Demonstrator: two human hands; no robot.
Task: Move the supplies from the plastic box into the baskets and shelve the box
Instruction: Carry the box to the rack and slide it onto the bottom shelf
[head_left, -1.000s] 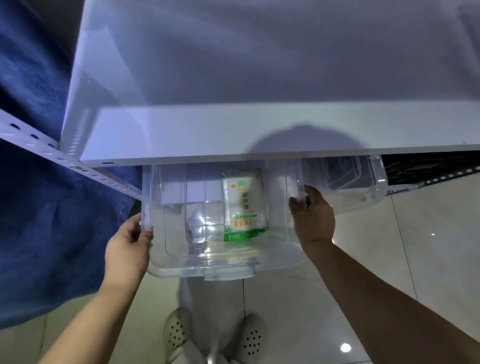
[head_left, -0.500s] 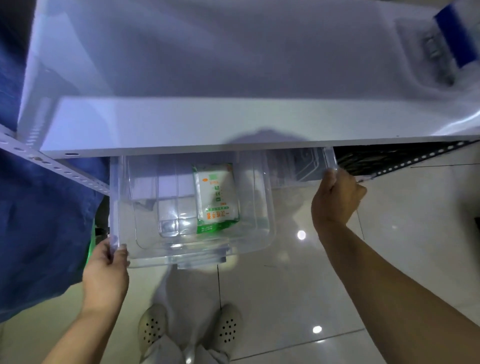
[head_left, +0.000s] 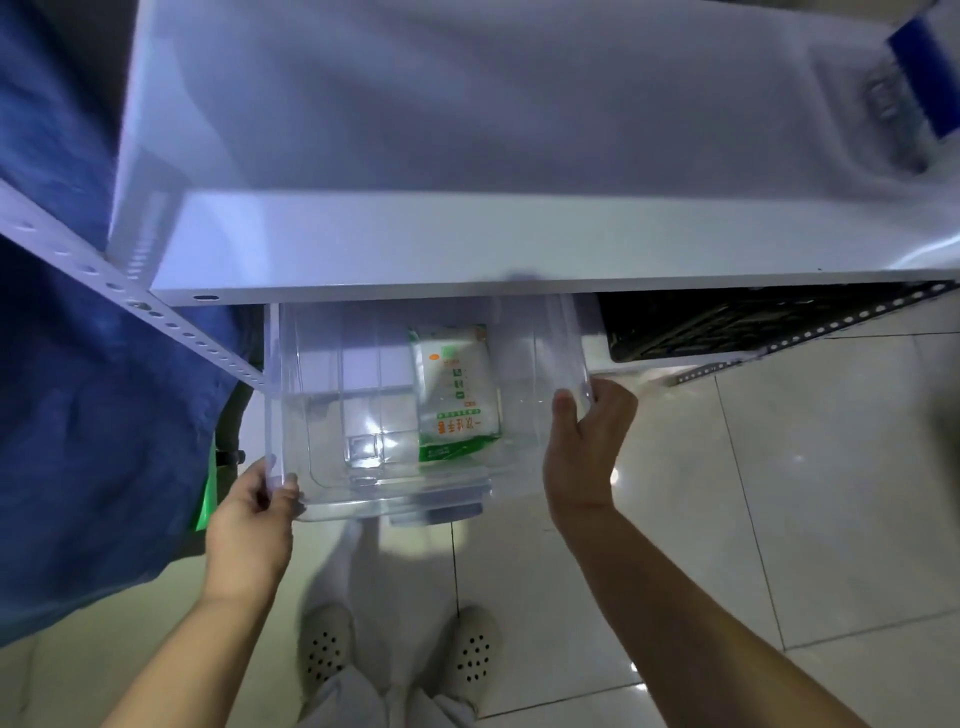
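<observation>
Both hands are on the clear plastic box (head_left: 332, 415): left hand (head_left: 252, 512) clamped on its near-left corner, right hand (head_left: 584, 447) wrapped over the right rim. The box sits half under the white shelf (head_left: 467, 244), its far end hidden, with a green-and-white packet (head_left: 457, 395) lying inside.

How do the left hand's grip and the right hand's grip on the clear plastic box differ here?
The left hand grips the clear plastic box at its near left corner, low by the front wall; the right hand grips the right rim further back. The left thumb lies over the front edge; the right thumb reaches inside the right wall. Both are bare and closed on the rim.
</observation>
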